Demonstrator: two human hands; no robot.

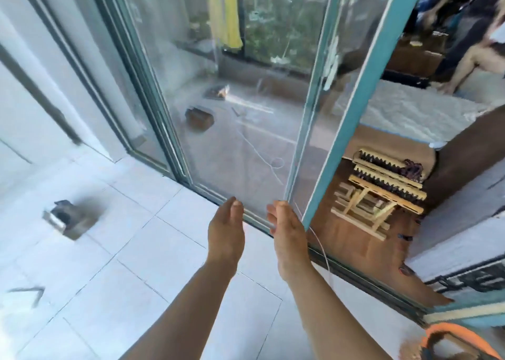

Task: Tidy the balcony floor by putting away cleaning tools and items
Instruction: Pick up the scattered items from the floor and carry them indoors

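My left hand (pixel 225 231) and my right hand (pixel 289 235) are stretched out side by side over the white tiled floor (pixel 153 253), fingers straight and together, holding nothing. The fingertips reach the bottom track of a teal-framed sliding glass door (pixel 363 86). A thin white cord (pixel 321 246) runs past my right wrist. A small grey and black box-like item (pixel 69 219) lies on the tiles to the left. A dark thin angled piece (pixel 34 294) lies at the lower left, blurred.
Behind the glass is a room with a brown floor, a folded wooden rack (pixel 382 193) and a bed (pixel 415 111), with another person (pixel 475 59) beside it. An orange-rimmed object (pixel 459 338) sits at the lower right. A white wall stands at left.
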